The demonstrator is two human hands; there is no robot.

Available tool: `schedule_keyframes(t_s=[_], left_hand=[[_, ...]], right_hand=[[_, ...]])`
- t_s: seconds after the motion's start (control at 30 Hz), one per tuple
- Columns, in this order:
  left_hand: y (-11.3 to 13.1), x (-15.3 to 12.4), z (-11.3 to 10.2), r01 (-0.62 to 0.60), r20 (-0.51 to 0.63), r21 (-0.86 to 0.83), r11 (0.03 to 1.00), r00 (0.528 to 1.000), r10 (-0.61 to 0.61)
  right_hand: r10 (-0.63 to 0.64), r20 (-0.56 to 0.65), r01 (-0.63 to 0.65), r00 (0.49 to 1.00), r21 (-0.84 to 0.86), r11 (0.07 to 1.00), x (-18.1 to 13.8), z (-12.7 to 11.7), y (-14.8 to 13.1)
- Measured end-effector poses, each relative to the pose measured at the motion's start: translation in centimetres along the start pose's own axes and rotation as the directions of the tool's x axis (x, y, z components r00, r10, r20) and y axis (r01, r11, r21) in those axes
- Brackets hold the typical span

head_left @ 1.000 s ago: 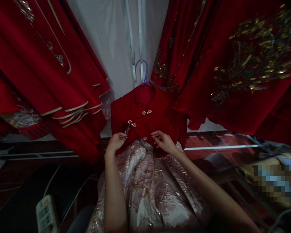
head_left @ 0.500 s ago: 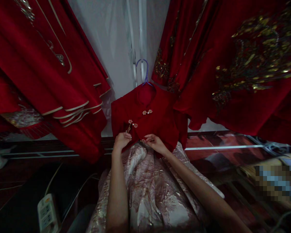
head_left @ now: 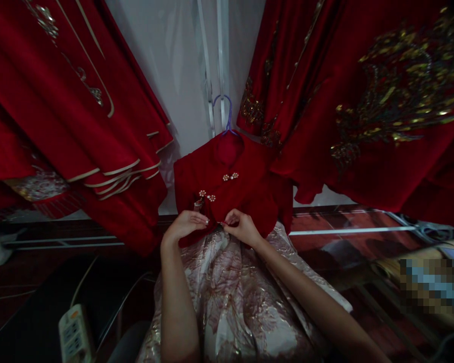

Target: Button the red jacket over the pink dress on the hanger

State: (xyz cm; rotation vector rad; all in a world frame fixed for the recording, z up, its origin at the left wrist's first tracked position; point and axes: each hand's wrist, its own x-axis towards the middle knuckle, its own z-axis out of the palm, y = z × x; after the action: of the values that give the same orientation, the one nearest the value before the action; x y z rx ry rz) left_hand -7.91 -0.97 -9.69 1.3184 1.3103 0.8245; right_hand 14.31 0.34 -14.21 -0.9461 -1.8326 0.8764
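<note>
A short red jacket (head_left: 255, 174) with a stand collar hangs from a purple hanger (head_left: 229, 115), over a pale, shiny patterned skirt (head_left: 227, 302). Pearl-and-bead flower clasps (head_left: 230, 177) decorate its chest, with another clasp (head_left: 207, 195) lower on the left. My left hand (head_left: 187, 225) is closed at the jacket's lower left edge, its fingers together and pointing inward; the cloth seems to lie between fingers and thumb. Opposite it, my right hand (head_left: 243, 228) pinches the jacket's front edge beside a small clasp mostly hidden at the fingertips.
Red garments with pale piping (head_left: 124, 166) hang at the left, and a red garment with gold sequins (head_left: 397, 75) hangs at the right. A power strip (head_left: 74, 333) with cords lies on a dark seat (head_left: 34, 307). Metal rack bars (head_left: 351, 229) run low behind the skirt.
My left hand has shifted slightly down and inward, its fingers now stretched toward the middle. My right hand has turned in, its fingers more curled at the jacket edge.
</note>
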Motion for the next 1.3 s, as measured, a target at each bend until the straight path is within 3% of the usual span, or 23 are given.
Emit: schedule_keyframes(t_s=[0.17, 0.4, 0.6, 1.0, 1.13, 1.3], left_hand=[[0.2, 0.3, 0.3, -0.008, -0.016, -0.016, 1.000, 1.000, 0.007], [-0.3, 1.0, 0.6, -0.037, -0.035, 0.018, 0.999, 0.999, 0.038], [-0.6, 1.4, 0.9, 0.046, -0.171, -0.018, 0.999, 0.984, -0.049], [-0.4, 1.4, 1.3, 0.053, -0.217, -0.112, 0.992, 0.973, -0.076], [-0.5, 1.2, 1.3, 0.060, -0.166, -0.197, 0.979, 0.982, -0.094], [-1.3, 1.6, 1.0, 0.019, -0.166, -0.128, 0.992, 0.985, -0.040]], right_hand=[[0.015, 0.060, -0.021, 0.998, 0.109, 0.994, 1.2, 0.7, -2.1], [-0.026, -0.007, 0.026, 1.000, 0.005, 1.000, 2.1, 2.2, -1.7], [-0.093, -0.053, 0.087, 0.994, -0.116, 0.990, 2.4, 3.2, -1.2], [-0.105, -0.082, 0.096, 0.991, -0.109, 0.989, 2.4, 3.5, -1.2], [-0.130, -0.081, 0.116, 0.988, -0.158, 0.981, 2.5, 3.5, -1.3], [-0.069, 0.017, 0.071, 0.997, -0.201, 0.977, 2.1, 2.6, -0.5]])
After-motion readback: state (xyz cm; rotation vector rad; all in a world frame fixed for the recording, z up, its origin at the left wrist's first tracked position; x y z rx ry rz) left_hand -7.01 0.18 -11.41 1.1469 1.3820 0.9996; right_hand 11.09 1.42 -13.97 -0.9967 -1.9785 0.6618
